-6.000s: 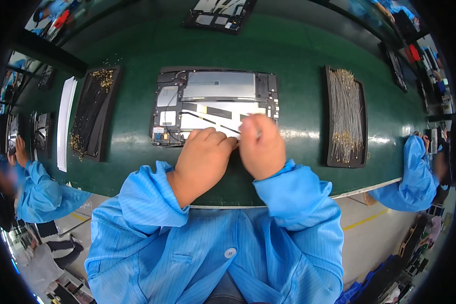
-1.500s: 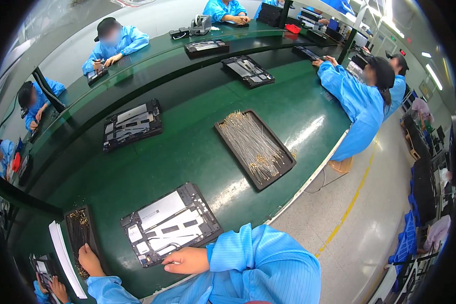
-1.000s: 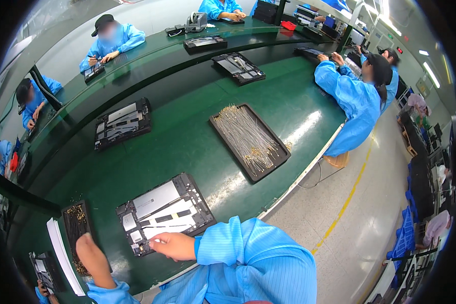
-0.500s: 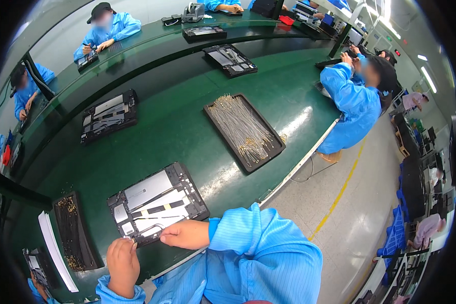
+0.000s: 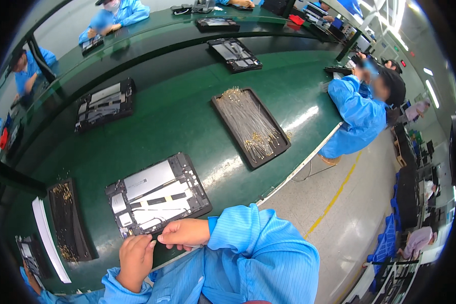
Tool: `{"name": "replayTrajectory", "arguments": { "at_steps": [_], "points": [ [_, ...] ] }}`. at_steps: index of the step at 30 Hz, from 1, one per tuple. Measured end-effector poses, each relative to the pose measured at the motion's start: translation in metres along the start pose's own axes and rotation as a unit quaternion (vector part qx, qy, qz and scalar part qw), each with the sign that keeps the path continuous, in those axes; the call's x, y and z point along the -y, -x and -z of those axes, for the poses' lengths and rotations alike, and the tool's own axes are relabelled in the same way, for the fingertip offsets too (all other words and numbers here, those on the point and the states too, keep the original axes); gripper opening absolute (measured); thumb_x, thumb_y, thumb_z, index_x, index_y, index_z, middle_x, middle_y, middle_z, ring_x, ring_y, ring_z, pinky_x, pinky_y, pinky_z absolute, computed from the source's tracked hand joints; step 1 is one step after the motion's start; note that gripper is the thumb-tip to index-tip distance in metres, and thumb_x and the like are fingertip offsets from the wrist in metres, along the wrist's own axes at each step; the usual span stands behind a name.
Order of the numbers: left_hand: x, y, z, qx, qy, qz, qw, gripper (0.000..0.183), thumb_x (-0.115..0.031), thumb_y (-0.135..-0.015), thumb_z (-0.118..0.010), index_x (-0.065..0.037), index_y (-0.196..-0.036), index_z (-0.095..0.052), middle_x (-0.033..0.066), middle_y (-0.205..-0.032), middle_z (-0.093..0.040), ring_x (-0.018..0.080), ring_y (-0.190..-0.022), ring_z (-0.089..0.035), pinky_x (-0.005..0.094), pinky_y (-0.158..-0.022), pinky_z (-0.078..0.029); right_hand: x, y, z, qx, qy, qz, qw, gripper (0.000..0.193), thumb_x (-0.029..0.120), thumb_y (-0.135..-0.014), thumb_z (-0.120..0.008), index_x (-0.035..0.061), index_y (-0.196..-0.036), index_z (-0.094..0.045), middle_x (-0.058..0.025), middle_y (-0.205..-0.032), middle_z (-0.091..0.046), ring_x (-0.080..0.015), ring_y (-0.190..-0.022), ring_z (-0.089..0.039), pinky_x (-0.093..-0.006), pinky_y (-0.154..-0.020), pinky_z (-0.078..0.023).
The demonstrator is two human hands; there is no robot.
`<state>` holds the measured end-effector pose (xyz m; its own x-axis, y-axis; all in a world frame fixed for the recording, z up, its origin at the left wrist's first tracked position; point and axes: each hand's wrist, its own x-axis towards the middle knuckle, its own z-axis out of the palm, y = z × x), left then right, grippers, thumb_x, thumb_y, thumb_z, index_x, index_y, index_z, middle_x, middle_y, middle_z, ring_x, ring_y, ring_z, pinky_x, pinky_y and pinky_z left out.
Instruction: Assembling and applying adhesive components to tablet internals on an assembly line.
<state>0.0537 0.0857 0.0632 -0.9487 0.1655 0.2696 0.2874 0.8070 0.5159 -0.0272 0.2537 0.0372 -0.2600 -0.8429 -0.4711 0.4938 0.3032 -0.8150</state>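
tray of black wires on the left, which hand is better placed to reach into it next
Probably the left hand: it is nearer the tray of black wires, while the right hand is farther across, by the near edge of the opened device.

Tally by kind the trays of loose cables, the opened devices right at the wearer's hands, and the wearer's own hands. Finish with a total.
Cable trays: 2 (pale-cable tray, black-cable tray)
Opened device at the hands: 1
Wearer's own hands: 2 (left hand, right hand)
Total: 5
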Motion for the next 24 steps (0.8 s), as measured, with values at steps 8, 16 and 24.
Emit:
{"name": "replayTrajectory", "arguments": {
  "at_steps": [8,16,24],
  "points": [
    [0.008,-0.005,-0.008,-0.057,-0.008,-0.009,0.998,0.013,-0.002,-0.064,-0.056,-0.002,-0.076,-0.053,0.0108,-0.076,-0.054,0.0283,-0.071,-0.051,0.036,-0.065,-0.041,0.01,-0.006,-0.001,-0.082,-0.161,-0.056,0.982,0.028,0.032,-0.076,-0.053,0.0052,-0.083,-0.05,-0.0041,-0.065,-0.052,-0.0099,-0.053,-0.049,-0.0201,-0.043,-0.039],
    [0.03,-0.007,-0.019,-0.081,-0.071,0.074,0.991,0.018,-0.003,-0.064,-0.058,-0.004,-0.082,-0.055,0.0094,-0.087,-0.052,0.0302,-0.09,-0.045,0.0398,-0.076,-0.036,0.031,-0.009,0.01,-0.256,-0.329,0.171,0.893,0.039,0.02,-0.08,-0.05,0.0033,-0.114,-0.038,-0.0097,-0.077,-0.053,-0.0165,-0.067,-0.048,-0.028,-0.06,-0.041],
    [0.026,0.004,-0.012,-0.052,-0.097,0.067,0.992,0.021,-0.005,-0.062,-0.061,-0.004,-0.082,-0.054,0.0095,-0.085,-0.052,0.0295,-0.088,-0.045,0.0395,-0.077,-0.036,0.016,-0.029,-0.016,-0.359,-0.072,0.261,0.893,0.037,0.029,-0.085,-0.038,-0.0003,-0.108,-0.037,-0.0138,-0.086,-0.055,-0.0139,-0.075,-0.048,-0.0271,-0.071,-0.04]
  ]
}}
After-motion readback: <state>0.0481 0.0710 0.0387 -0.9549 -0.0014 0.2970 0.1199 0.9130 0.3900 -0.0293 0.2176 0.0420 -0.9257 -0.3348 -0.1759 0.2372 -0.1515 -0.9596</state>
